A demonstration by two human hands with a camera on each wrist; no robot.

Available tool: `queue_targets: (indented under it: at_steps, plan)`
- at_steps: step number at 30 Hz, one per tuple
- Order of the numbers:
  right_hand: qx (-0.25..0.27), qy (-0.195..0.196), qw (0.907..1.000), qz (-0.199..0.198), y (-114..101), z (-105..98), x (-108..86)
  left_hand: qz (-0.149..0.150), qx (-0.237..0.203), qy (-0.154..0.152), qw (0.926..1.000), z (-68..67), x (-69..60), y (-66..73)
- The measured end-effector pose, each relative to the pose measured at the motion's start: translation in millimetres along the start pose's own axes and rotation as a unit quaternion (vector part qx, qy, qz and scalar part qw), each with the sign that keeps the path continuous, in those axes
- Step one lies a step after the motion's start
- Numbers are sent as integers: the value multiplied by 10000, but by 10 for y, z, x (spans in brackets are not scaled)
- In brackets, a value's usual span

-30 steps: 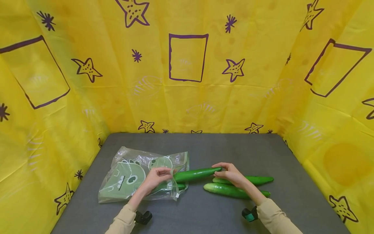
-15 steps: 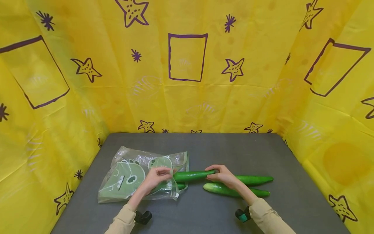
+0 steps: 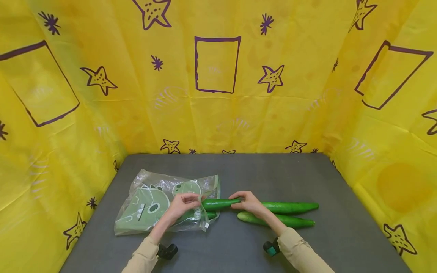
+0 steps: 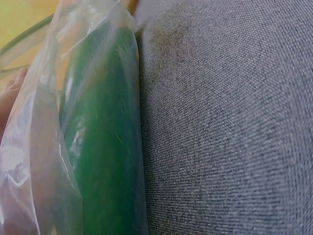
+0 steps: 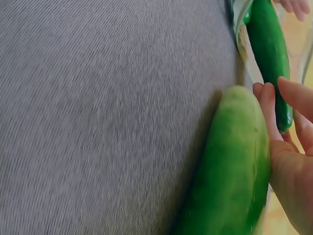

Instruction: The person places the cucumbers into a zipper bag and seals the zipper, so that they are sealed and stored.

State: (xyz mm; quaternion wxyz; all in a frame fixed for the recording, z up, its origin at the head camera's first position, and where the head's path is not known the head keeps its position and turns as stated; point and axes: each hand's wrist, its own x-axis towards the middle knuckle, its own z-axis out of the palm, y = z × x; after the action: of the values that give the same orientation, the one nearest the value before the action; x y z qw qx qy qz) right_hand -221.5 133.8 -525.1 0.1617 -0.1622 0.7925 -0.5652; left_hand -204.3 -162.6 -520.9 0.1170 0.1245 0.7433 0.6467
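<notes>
A clear zip bag (image 3: 177, 181) printed with green cartoon figures lies on its side, mouth facing right. My left hand (image 3: 182, 204) pinches the bag's upper layer near the mouth. With thumb and fingertips, my right hand (image 3: 248, 203) grips the right end of a dark green cucumber (image 3: 219, 204); its left part is inside the bag. Below it, a second cucumber (image 3: 211, 215) is in the bag, its tip showing at the mouth. The left wrist view shows a cucumber (image 4: 105, 142) through the plastic. The right wrist view shows the right hand's fingers (image 5: 298, 95) around the held cucumber's end.
Two more cucumbers, a rear one (image 3: 290, 207) and a paler-tipped front one (image 3: 286, 220), lie side by side under and beyond the right forearm. The grey table (image 3: 225, 250) is bounded by yellow patterned curtains (image 3: 218, 121) behind and on both sides.
My right hand has moved left, pushing the held cucumber deeper into the bag, so less of it shows outside. The left hand and the bag have hardly moved.
</notes>
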Motion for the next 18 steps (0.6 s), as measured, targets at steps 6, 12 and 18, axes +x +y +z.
queue_targets:
  at_steps: [6, 12, 18]
  plan:
    - [-441, 67, 9986, -292, -11, 124, 88, 4, 15, -6, 10000, 3, 5, -7]
    - [-608, -3, 9970, -470, -64, 241, 125, -37, 2, -26, 10000, -3, 3, -20]
    - [-306, -14, 9989, -341, -108, 375, 170, -91, -77, -26, 9999, -1, 7, -20]
